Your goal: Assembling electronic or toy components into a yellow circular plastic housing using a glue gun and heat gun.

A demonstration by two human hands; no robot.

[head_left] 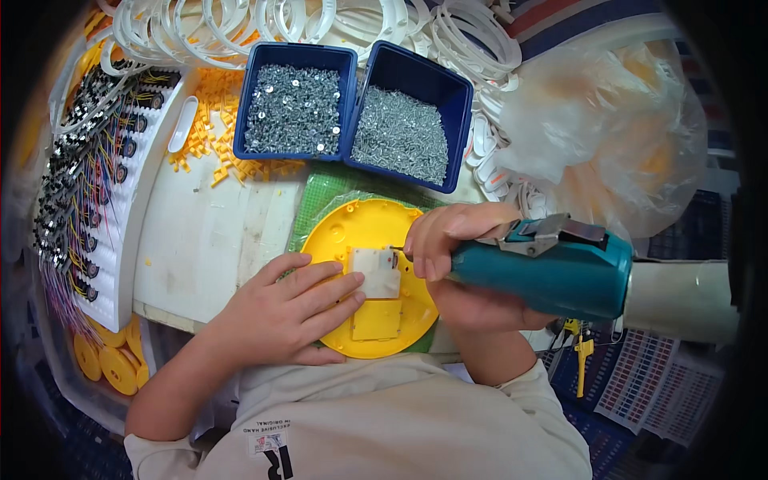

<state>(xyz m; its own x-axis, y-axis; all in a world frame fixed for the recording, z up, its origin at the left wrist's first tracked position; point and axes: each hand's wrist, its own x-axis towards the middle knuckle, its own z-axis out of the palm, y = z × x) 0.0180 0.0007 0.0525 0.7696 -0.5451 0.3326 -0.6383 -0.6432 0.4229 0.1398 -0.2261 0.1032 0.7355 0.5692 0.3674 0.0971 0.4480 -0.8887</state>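
Observation:
A round yellow plastic shell [324, 240] lies on a green mat [320, 188] in front of me. At its middle sits a white rectangular piece [370, 280], with a yellow rectangular panel [376, 322] just below it. My left hand [300, 308] lies flat over the shell's left side, fingers stretched out, the fingertips at the white piece's edge. My right hand [460, 264] is wrapped round a teal electric screwdriver [560, 272] held nearly level. Its thin bit reaches the white piece's upper right corner. Whether a screw is under the tip cannot be made out.
Two blue bins of small screws, left [292, 104] and right [400, 132], stand beyond the shell. A white tray [148, 188] of wired black parts lies at left. Small yellow pieces [212, 136], white rings [296, 20] and a clear plastic bag [600, 136] surround the bins.

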